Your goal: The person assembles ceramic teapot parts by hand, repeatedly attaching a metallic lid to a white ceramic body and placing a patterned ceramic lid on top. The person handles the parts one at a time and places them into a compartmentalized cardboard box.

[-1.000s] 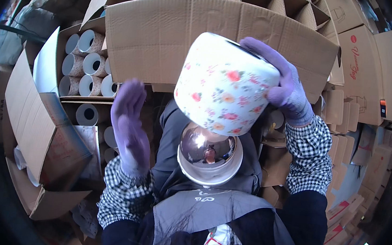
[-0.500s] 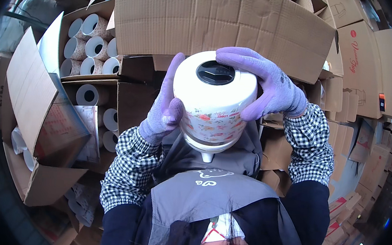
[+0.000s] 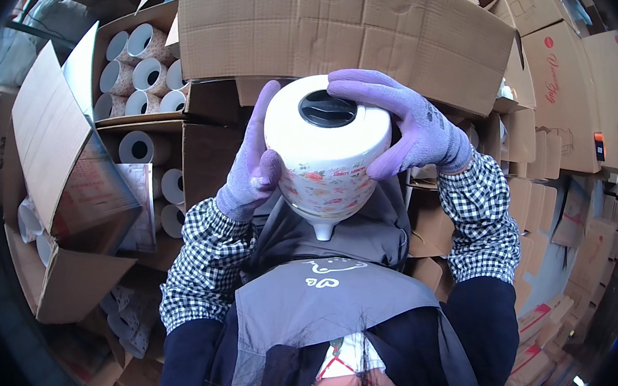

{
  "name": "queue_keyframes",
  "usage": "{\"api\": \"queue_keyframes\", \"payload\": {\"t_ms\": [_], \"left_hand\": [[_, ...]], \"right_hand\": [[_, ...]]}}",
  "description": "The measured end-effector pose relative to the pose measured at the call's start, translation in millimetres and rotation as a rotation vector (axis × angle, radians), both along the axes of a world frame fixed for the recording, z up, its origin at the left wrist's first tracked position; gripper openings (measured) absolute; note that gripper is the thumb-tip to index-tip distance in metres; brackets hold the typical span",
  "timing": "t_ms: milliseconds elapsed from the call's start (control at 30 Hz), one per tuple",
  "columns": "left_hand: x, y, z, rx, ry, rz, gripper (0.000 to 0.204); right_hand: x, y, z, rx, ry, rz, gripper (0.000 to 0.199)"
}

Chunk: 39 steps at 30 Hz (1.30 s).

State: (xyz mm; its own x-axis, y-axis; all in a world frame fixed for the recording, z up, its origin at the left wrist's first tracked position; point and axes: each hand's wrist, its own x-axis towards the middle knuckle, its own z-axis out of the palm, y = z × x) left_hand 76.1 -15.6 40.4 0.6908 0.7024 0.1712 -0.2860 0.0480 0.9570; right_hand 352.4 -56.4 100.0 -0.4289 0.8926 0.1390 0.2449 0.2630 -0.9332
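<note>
A white vacuum jug point(image 3: 333, 188) with a floral band is held upright in front of my apron, its white spout pointing toward me. A black oval piece point(image 3: 327, 109) sits in its top. My left hand point(image 3: 251, 162), in a purple knitted glove, presses its palm and thumb against the jug's left side. My gloved right hand point(image 3: 419, 128) grips the right side, with fingers reaching over the top rim and the thumb lower on the wall. The jug's underside is hidden.
A large cardboard flap point(image 3: 337, 37) stands across the far side. To the left, an open carton holds several floral cylinders point(image 3: 149, 74), and more lie below beside bent flaps point(image 3: 86, 218). Closed cartons point(image 3: 560, 97) are stacked at the right.
Both hands have shifted slightly left with the jug. The jug has tilted a little, so its spout shows more plainly below the floral band.
</note>
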Motion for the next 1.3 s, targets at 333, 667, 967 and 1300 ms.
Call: {"api": "queue_keyframes", "payload": {"t_ms": [333,667,967,1300], "left_hand": [[15,-21,10,-0.017,0.067,0.13,0.116],[8,-25,-12,0.208,0.025,0.211,0.099],[4,-9,-14,-0.109,0.003,0.245,0.117],[0,12,-26,0.311,0.146,0.238,0.107]], "right_hand": [[12,1,-12,-0.156,0.102,0.072,0.114],[10,-12,-14,-0.285,0.185,-0.069,0.116],[-10,-37,3,0.265,-0.245,-0.355,0.088],[-36,-63,17,0.373,-0.355,-0.513,0.062]]}}
